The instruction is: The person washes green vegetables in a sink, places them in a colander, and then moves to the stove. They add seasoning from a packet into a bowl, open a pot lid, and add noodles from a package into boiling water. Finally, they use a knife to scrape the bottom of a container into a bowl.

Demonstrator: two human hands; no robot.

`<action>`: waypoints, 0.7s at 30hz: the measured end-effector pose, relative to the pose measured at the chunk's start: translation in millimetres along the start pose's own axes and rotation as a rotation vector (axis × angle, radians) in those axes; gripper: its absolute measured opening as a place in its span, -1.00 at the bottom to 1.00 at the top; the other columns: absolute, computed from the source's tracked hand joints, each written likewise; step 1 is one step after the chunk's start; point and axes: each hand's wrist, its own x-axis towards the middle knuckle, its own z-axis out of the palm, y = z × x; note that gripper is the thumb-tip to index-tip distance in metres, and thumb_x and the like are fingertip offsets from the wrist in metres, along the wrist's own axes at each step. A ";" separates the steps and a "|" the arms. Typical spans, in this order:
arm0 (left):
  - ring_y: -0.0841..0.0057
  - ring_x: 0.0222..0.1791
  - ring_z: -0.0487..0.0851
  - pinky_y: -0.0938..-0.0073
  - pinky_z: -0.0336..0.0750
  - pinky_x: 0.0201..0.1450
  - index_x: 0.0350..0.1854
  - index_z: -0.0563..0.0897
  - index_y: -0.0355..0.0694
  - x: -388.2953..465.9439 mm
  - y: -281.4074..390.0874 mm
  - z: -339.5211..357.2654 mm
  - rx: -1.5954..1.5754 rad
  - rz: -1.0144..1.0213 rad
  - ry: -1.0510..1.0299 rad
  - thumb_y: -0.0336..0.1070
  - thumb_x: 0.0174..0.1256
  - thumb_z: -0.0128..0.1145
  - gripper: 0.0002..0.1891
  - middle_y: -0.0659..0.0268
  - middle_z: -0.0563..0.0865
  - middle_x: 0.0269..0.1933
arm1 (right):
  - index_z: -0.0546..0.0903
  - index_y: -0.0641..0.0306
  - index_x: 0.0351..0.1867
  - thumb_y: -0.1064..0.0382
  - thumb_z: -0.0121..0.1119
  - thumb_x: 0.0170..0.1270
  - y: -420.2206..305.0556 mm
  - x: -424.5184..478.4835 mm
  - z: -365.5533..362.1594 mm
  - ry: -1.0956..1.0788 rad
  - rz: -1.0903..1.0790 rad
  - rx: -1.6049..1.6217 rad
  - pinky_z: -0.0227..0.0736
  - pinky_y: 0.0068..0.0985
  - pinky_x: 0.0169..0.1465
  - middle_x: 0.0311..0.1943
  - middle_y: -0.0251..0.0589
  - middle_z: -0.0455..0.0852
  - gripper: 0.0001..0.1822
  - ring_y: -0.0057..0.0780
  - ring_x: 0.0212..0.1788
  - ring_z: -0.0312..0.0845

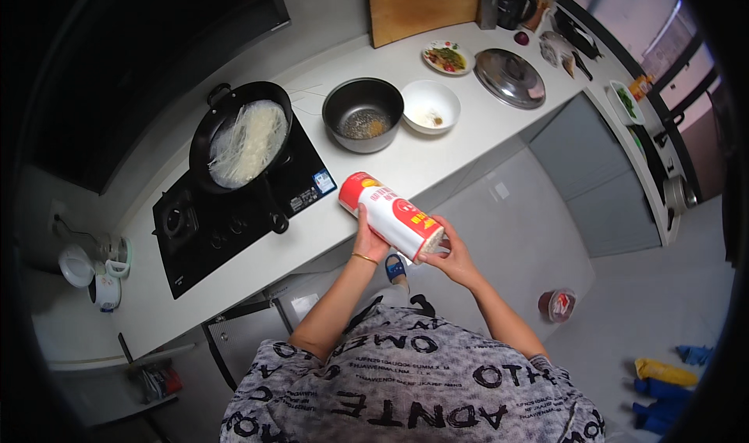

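Both hands hold a red-and-white paper-wrapped bundle of dried noodles [389, 214] in front of my body, near the counter's edge. My left hand [370, 238] supports it from below at the middle. At the near end, the fingers of my right hand [450, 255] grip the rim, where pale noodle ends show. Ahead to the left, a black wok [202, 168] on the gas stove holds a heap of long white noodles [251, 141] in cloudy liquid. A dark pot [366, 141] contains seasonings, and beside it a white bowl [436, 127] has white and brown powder inside.
A few loose noodle strands [304, 92] lie on the counter behind the pot. Farther back are a plate of chopped vegetables [447, 56], a metal lid [509, 80] and a wooden cutting board [424, 4]. On the floor at right sits a small tub [557, 305].
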 end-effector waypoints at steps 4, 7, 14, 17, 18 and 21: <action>0.28 0.39 0.35 0.07 0.21 0.45 0.43 0.24 -0.10 17.7 0.2 7.2 0.049 -0.047 -0.027 0.38 0.26 0.06 -0.16 0.23 0.41 0.38 | 0.14 0.13 0.47 0.31 0.52 -0.01 8.5 29.0 -26.9 -0.084 0.043 -0.040 0.65 -0.46 0.03 0.27 -0.11 0.41 0.02 -0.34 0.13 0.51; 0.25 0.36 0.37 0.04 0.23 0.44 0.42 0.22 -0.13 25.5 8.9 10.6 0.132 -0.190 0.044 0.30 0.27 0.15 -0.18 0.20 0.40 0.36 | 0.15 0.12 0.47 0.35 0.51 0.00 3.2 52.0 -42.4 -0.143 0.110 0.009 0.61 -0.45 0.07 0.33 -0.15 0.32 0.00 -0.34 0.21 0.44; 0.15 0.39 0.35 0.08 0.27 0.44 0.40 0.20 -0.36 45.5 22.4 36.6 0.344 -0.328 0.189 0.35 0.37 -0.07 -0.14 -0.09 0.37 0.34 | 0.14 0.03 0.46 0.50 0.38 -0.07 -4.7 137.5 -75.9 -0.369 0.083 -0.122 0.46 -0.22 0.28 0.38 -0.13 0.21 0.00 -0.17 0.41 0.19; 0.14 0.36 0.39 0.15 0.29 0.45 0.36 0.27 -0.41 55.9 17.1 40.9 0.282 -0.282 0.142 0.33 0.41 -0.11 -0.18 -0.11 0.43 0.29 | 0.15 0.02 0.46 0.49 0.36 -0.08 -7.1 169.6 -91.7 -0.424 0.014 -0.220 0.47 -0.22 0.28 0.37 -0.13 0.22 0.00 -0.19 0.42 0.18; 0.15 0.34 0.42 0.19 0.29 0.45 0.32 0.32 -0.42 59.1 11.1 43.8 0.245 -0.223 0.139 0.29 0.45 -0.14 -0.22 -0.11 0.45 0.27 | 0.10 0.02 0.48 0.50 0.34 -0.08 -9.6 175.7 -95.0 -0.449 0.015 -0.247 0.48 -0.27 0.25 0.44 -0.13 0.10 0.03 -0.11 0.39 0.22; 0.15 0.36 0.41 0.20 0.28 0.45 0.32 0.32 -0.43 64.2 1.0 44.4 0.201 -0.190 0.161 0.26 0.47 -0.14 -0.25 -0.11 0.45 0.28 | 0.26 0.07 0.43 0.48 0.30 0.01 -47.6 178.5 -103.6 -0.393 -0.102 -0.699 0.58 -0.33 0.14 0.39 -0.06 0.32 -0.13 -0.18 0.33 0.38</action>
